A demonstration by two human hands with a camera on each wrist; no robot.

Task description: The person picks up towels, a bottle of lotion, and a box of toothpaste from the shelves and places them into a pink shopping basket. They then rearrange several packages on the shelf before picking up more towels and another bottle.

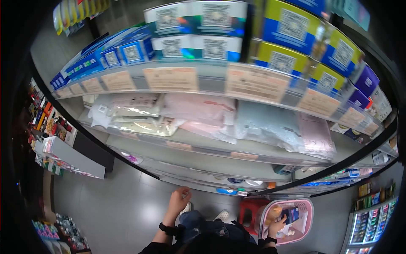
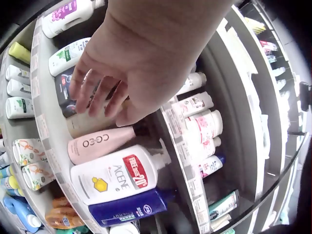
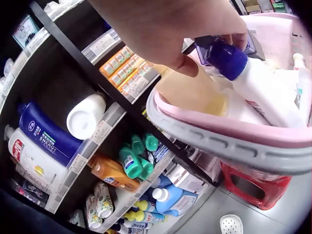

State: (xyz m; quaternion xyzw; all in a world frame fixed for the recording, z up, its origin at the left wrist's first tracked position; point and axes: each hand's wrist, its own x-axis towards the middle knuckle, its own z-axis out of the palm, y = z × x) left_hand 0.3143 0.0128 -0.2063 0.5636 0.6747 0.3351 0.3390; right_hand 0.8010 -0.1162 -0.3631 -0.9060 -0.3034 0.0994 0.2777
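My left hand (image 1: pixel 179 201) hangs in front of the lower shelves, its fingers loosely bent and holding nothing. In the left wrist view it overlaps a row of bottles, near a pink bottle (image 2: pixel 100 145) and a white pump bottle (image 2: pixel 109 175). Over the pink basket (image 1: pixel 310 211), my right hand (image 1: pixel 277 227) grips a dark blue package (image 1: pixel 292 215), partly hidden by the fingers in the right wrist view. Right below that hand lie a white bottle with a purple cap (image 3: pixel 231 61) and a pale yellowish bottle (image 3: pixel 190 92), both inside the basket.
A red stool (image 1: pixel 249 211) stands under the basket's side. Ahead rise curved shelves, with boxes (image 1: pixel 215 48) on the upper one and plastic-wrapped packs (image 1: pixel 198 112) beneath. At left is a grey display stand (image 1: pixel 76 158); a lit cooler (image 1: pixel 368 224) is at right.
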